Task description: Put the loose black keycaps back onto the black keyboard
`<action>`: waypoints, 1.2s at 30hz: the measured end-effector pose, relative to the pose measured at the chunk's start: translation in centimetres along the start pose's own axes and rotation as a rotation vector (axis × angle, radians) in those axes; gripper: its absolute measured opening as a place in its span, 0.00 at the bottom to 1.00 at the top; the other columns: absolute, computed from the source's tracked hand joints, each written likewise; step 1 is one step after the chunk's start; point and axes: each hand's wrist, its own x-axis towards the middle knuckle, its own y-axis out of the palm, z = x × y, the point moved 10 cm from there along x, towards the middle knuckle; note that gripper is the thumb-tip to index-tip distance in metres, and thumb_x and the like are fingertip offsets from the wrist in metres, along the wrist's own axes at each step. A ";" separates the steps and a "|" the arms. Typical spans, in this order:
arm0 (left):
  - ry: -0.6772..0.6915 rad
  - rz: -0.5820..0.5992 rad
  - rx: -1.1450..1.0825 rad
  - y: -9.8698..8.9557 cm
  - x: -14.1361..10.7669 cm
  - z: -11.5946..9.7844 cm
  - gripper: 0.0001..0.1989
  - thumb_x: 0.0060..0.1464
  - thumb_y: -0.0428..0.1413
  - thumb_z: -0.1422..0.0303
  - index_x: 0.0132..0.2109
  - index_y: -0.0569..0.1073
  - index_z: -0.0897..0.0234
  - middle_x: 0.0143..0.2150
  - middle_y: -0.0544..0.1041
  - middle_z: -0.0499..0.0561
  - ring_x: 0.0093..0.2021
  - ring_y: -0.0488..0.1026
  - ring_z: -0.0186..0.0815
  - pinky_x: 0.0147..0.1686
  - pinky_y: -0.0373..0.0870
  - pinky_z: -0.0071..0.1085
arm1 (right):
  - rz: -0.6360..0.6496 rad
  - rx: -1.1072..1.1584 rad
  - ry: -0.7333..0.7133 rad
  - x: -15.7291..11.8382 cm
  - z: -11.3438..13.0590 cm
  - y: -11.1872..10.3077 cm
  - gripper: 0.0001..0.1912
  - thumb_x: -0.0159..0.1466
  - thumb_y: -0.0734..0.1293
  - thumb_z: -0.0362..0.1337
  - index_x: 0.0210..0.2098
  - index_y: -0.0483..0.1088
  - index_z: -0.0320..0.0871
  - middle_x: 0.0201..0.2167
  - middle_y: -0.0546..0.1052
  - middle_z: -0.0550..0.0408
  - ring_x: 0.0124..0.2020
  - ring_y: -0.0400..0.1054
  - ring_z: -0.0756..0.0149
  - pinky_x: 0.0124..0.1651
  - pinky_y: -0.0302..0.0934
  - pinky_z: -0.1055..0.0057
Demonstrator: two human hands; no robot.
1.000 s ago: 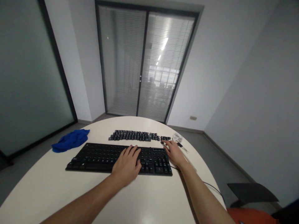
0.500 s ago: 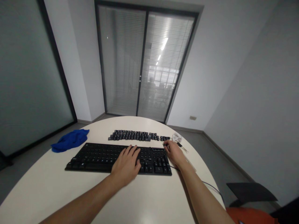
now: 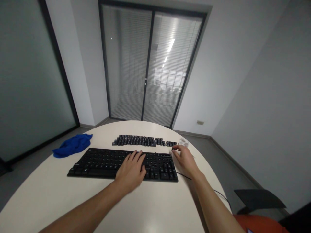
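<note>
- Left hand [image 3: 131,170]: palm down on a black keyboard [image 3: 104,161], fingers loosely spread, grasping nothing.
- Right hand [image 3: 185,158]: beside the keyboard's far right corner, thumb and forefinger pinched around a small dark piece [image 3: 173,149] (too tiny to identify).
- Keyboard: lying crosswise on a pale, round-edged table [image 3: 150,207].
- Loose black keycaps [image 3: 136,140]: in rows just beyond the keyboard.
- Blue cloth [image 3: 73,145]: crumpled at left.

Forearms [image 3: 97,204] bare, slim, tapering; left grip [image 3: 131,170] bare, slender-fingered; right grip [image 3: 185,159] likewise bare.
</note>
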 end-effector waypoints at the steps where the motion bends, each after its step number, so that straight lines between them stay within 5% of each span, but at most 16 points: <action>1: 0.002 0.001 0.001 0.0 0.0 0.0 0.26 0.63 0.46 0.66 0.66 0.66 0.67 0.69 0.64 0.57 0.69 0.58 0.49 0.67 0.56 0.50 | -0.004 0.019 0.001 0.0 0.2 -0.2 0.13 0.66 0.63 0.40 0.45 0.74 0.41 0.45 0.79 0.46 0.49 0.69 0.52 0.54 0.61 0.58; 8: -0.002 -0.009 -0.015 0.0 -0.1 0.1 0.26 0.63 0.46 0.67 0.65 0.66 0.67 0.69 0.64 0.57 0.69 0.58 0.49 0.67 0.56 0.49 | 0.015 0.121 -0.041 -0.3 1.8 -0.6 0.14 0.66 0.64 0.44 0.43 0.76 0.42 0.43 0.80 0.48 0.46 0.71 0.54 0.52 0.62 0.59; 21: -0.003 -0.004 -0.004 0.0 -0.1 0.0 0.25 0.63 0.46 0.66 0.65 0.66 0.66 0.69 0.63 0.56 0.70 0.57 0.49 0.67 0.55 0.49 | 0.301 0.265 -0.194 -2.0 7.1 0.9 0.09 0.63 0.70 0.42 0.39 0.79 0.46 0.38 0.81 0.52 0.42 0.73 0.58 0.48 0.64 0.64; 36: 0.000 -0.012 -0.022 -0.1 -0.1 0.0 0.26 0.63 0.46 0.66 0.65 0.66 0.67 0.69 0.64 0.57 0.69 0.58 0.49 0.67 0.55 0.49 | 0.394 0.308 -0.274 -2.5 8.0 2.2 0.09 0.64 0.70 0.43 0.35 0.81 0.47 0.36 0.82 0.52 0.41 0.73 0.58 0.49 0.64 0.63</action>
